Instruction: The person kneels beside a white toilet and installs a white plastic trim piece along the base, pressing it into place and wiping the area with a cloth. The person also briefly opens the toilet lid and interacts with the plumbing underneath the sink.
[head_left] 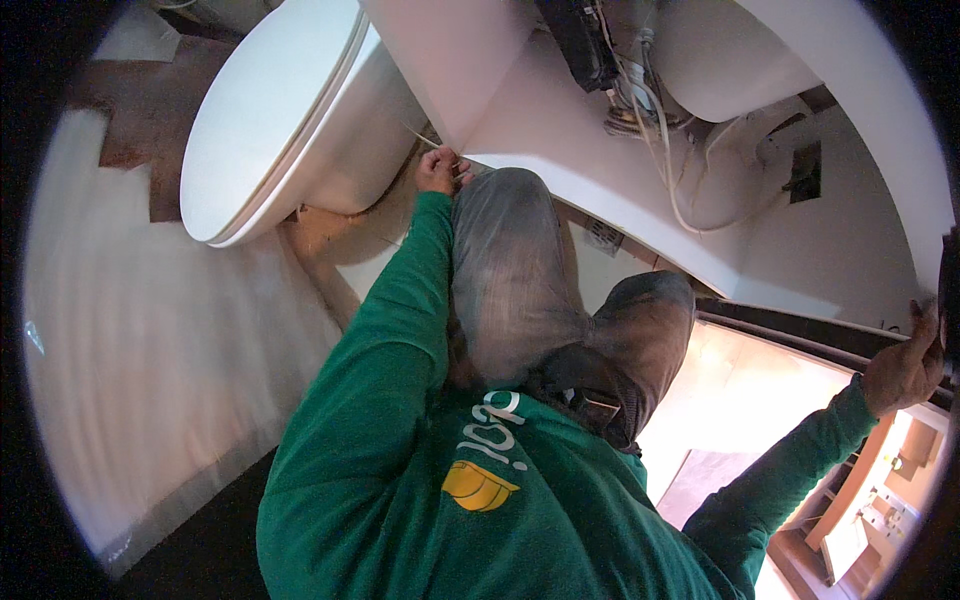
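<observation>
1. Crouched low before a white cabinet (560, 115) with an exposed interior, knees bent in dusty grey trousers (510, 250), arms stretched to both sides in a green sweatshirt (360, 440) with a yellow helmet print (480, 487) on the chest.
2. Reaching forward with the left hand (440, 172) to the lower front corner of the cabinet side panel (450, 60), fingers curled inward, just beside the knee. Too small to make out whether pinching the thin pale strip (420, 135) next to the fingertips or only resting against the corner.
3. Reaching far out with the right hand (903, 372) to a dark upright edge (947, 290) at the picture's rim, fingers bent and pointing upward. Impossible to say, in the dim rim, whether gripping that edge or merely touching.
4. Visible inside the cabinet: pale looping hoses (668, 160), a long black object (585, 45), a rounded white basin (735, 55) above and, in the far panel, a dark square cut-out (805, 172).
5. Set to the left of the cabinet: a white toilet (275, 110) with the lid down, near a translucent sheet (180, 350).
6. Seen between knees and cabinet: pale floor tiles (590, 280) and a floor drain (604, 235).
</observation>
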